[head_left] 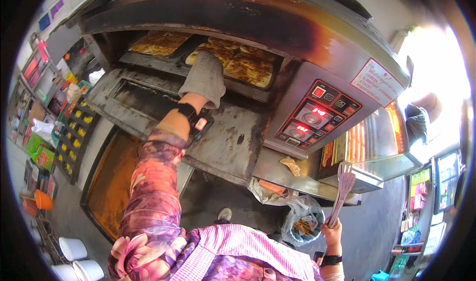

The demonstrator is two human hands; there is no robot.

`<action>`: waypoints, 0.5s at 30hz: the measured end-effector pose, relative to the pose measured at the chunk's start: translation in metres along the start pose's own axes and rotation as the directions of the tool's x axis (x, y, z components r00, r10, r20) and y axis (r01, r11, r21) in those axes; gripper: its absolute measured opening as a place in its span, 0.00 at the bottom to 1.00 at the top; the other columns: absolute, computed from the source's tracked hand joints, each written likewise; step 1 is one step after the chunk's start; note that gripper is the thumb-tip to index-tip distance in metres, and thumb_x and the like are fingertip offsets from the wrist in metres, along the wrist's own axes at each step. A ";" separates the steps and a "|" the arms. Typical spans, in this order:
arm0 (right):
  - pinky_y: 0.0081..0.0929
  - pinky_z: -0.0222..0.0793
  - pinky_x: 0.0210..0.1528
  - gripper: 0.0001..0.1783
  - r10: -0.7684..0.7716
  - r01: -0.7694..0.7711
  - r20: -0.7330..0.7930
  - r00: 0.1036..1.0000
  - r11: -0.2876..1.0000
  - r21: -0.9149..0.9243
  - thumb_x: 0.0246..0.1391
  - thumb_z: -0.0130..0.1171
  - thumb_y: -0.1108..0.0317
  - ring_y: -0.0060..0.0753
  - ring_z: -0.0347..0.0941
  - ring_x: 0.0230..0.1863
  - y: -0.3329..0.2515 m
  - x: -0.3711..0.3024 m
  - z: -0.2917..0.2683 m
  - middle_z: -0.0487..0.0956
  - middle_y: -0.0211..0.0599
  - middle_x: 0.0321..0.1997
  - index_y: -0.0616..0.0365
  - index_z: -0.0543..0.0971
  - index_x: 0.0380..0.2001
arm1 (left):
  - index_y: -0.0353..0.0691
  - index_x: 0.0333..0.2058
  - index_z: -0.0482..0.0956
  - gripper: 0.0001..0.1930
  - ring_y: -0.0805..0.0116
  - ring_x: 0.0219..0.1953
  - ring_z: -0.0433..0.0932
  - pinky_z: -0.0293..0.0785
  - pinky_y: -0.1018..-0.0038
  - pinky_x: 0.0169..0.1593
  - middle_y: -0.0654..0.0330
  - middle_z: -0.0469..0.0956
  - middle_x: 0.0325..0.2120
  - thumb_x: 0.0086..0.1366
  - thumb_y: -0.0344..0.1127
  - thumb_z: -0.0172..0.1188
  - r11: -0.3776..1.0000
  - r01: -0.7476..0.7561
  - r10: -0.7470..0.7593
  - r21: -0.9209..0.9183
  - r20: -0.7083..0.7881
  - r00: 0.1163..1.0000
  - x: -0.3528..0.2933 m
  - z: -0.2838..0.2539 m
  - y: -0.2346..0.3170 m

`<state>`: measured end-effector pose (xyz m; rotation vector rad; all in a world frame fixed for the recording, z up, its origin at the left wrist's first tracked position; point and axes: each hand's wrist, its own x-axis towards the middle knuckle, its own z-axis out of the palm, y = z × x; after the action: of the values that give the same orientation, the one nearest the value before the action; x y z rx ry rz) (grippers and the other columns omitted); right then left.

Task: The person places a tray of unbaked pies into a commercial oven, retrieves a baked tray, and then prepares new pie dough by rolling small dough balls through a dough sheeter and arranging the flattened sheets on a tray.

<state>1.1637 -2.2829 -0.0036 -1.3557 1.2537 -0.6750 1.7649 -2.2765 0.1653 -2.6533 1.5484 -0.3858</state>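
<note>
My left hand, covered by a grey cloth mitt, reaches over the lowered door of a deck oven. It is at the front of a dark tray holding several browned flatbreads; the cloth hides its fingers, so any grip on the tray is not visible. Another browned flatbread lies on a tray to the left inside the oven. Low on the right, away from the oven, my right hand is closed round the handle of metal tongs with a slotted end pointing up.
Right of the oven mouth is a control panel with lit red digits. Below it, a steel ledge carries a scrap of bread. A glass-fronted case stands beyond. A bin lined with clear plastic sits on the floor.
</note>
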 end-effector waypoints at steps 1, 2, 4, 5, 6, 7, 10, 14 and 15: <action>0.16 0.65 0.24 0.11 -0.001 0.001 -0.028 1.000 1.000 -0.029 0.38 0.61 0.79 0.16 0.65 0.20 -0.003 0.000 0.002 0.70 0.24 0.21 0.56 0.69 0.24 | 0.32 0.44 0.75 0.26 0.49 0.54 0.65 0.58 0.63 0.61 0.44 0.70 0.49 0.47 0.40 0.60 0.995 -0.046 0.047 0.092 0.000 0.999 0.015 0.006 0.002; 0.16 0.65 0.25 0.11 -0.016 0.014 -0.042 0.999 0.998 -0.054 0.38 0.61 0.79 0.16 0.65 0.21 -0.006 0.000 0.004 0.70 0.23 0.21 0.56 0.69 0.24 | 0.34 0.46 0.75 0.26 0.51 0.56 0.65 0.58 0.63 0.62 0.45 0.69 0.50 0.47 0.40 0.61 0.980 -0.093 0.100 0.178 -0.035 0.994 0.026 0.011 0.004; 0.17 0.63 0.20 0.11 -0.057 0.047 -0.065 0.996 0.989 -0.138 0.37 0.59 0.78 0.18 0.65 0.18 -0.013 0.000 0.007 0.69 0.25 0.20 0.56 0.69 0.25 | 0.38 0.46 0.77 0.25 0.54 0.57 0.66 0.60 0.63 0.61 0.49 0.71 0.50 0.47 0.41 0.62 0.983 -0.081 0.071 0.165 0.068 0.995 0.046 0.014 0.010; 0.18 0.62 0.18 0.11 -0.083 0.070 -0.068 0.994 0.982 -0.178 0.37 0.59 0.78 0.18 0.66 0.16 -0.017 0.000 0.010 0.69 0.25 0.19 0.56 0.69 0.26 | 0.41 0.44 0.79 0.24 0.56 0.56 0.68 0.61 0.63 0.60 0.52 0.73 0.49 0.47 0.43 0.64 0.997 -0.016 0.001 0.073 0.206 0.979 0.055 0.013 0.011; 0.18 0.63 0.21 0.11 -0.049 0.034 -0.082 0.995 0.983 -0.179 0.37 0.59 0.78 0.17 0.65 0.19 -0.022 -0.001 0.012 0.69 0.24 0.20 0.56 0.70 0.26 | 0.46 0.44 0.80 0.24 0.58 0.55 0.69 0.66 0.62 0.56 0.57 0.74 0.49 0.45 0.44 0.66 0.996 -0.007 -0.020 0.085 0.319 0.947 0.059 0.012 0.012; 0.17 0.64 0.25 0.11 -0.012 -0.002 -0.080 0.997 0.985 -0.175 0.37 0.60 0.79 0.15 0.65 0.21 -0.028 -0.001 0.014 0.69 0.22 0.21 0.56 0.70 0.25 | 0.51 0.44 0.81 0.25 0.60 0.54 0.71 0.70 0.61 0.52 0.61 0.75 0.50 0.43 0.45 0.68 0.971 -0.109 0.008 0.214 0.424 0.905 0.064 0.006 0.013; 0.17 0.65 0.29 0.10 -0.016 0.009 -0.033 0.999 0.982 -0.189 0.38 0.60 0.79 0.14 0.65 0.25 -0.045 -0.004 0.020 0.70 0.21 0.23 0.58 0.72 0.27 | 0.51 0.41 0.82 0.22 0.63 0.51 0.74 0.73 0.65 0.48 0.63 0.76 0.48 0.42 0.43 0.68 0.963 -0.117 0.047 0.243 0.276 0.960 0.048 0.000 0.013; 0.16 0.65 0.29 0.12 -0.087 0.103 0.096 0.992 0.977 -0.187 0.38 0.64 0.75 0.14 0.64 0.26 -0.055 -0.013 0.025 0.71 0.22 0.23 0.59 0.73 0.28 | 0.45 0.38 0.83 0.17 0.63 0.49 0.75 0.75 0.69 0.45 0.60 0.77 0.47 0.46 0.40 0.63 0.972 -0.126 0.058 0.198 0.317 0.947 -0.002 -0.009 0.011; 0.17 0.65 0.29 0.12 -0.103 0.131 0.135 0.985 0.967 -0.219 0.38 0.65 0.74 0.14 0.64 0.26 -0.055 -0.014 0.025 0.70 0.22 0.23 0.59 0.73 0.29 | 0.40 0.47 0.76 0.23 0.54 0.56 0.67 0.72 0.54 0.50 0.50 0.66 0.55 0.49 0.36 0.59 0.996 0.017 -0.060 0.082 0.564 0.824 -0.018 -0.012 0.013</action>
<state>1.1986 -2.2714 0.0466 -1.6460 1.1850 -0.5315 1.7426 -2.2667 0.1718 -2.4163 1.2546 0.3246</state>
